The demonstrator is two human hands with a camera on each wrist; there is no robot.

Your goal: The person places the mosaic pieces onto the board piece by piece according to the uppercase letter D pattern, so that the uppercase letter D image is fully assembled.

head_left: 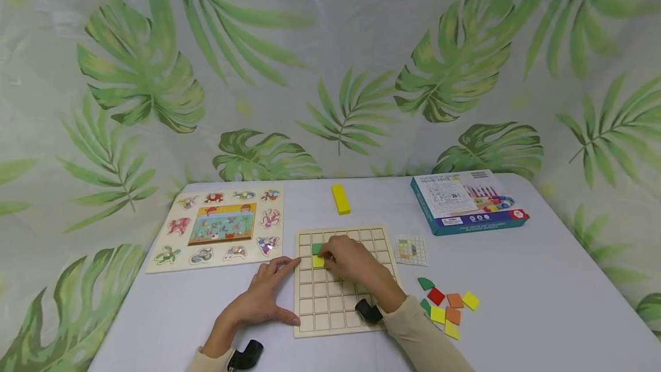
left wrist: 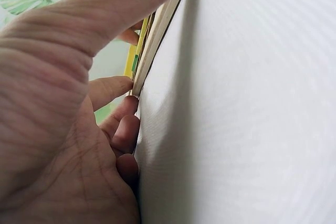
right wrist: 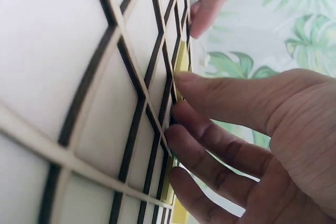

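Note:
A wooden grid board [head_left: 321, 305] lies on the table in the head view. My left hand [head_left: 262, 296] is along its left side, index fingertip and thumb spread apart at its edge. My right hand [head_left: 351, 260] reaches over the upper left of the grid. Its bent fingertips are right at a green piece [head_left: 317, 248] and the yellow square tile [head_left: 318, 262] below it, partly covering both. In the right wrist view the thumb [right wrist: 210, 90] meets a strip of yellow while the other fingers touch down on the grid. I cannot tell whether these fingers pinch a piece.
Loose orange tiles [head_left: 455, 301], yellow tiles [head_left: 438, 314], a red tile [head_left: 436, 295] and green pieces [head_left: 426, 283] lie right of the board. A pattern card [head_left: 411, 250] is beside it. Behind are a yellow block [head_left: 341, 199], a sea-animal puzzle [head_left: 178, 245] and a game box [head_left: 467, 202].

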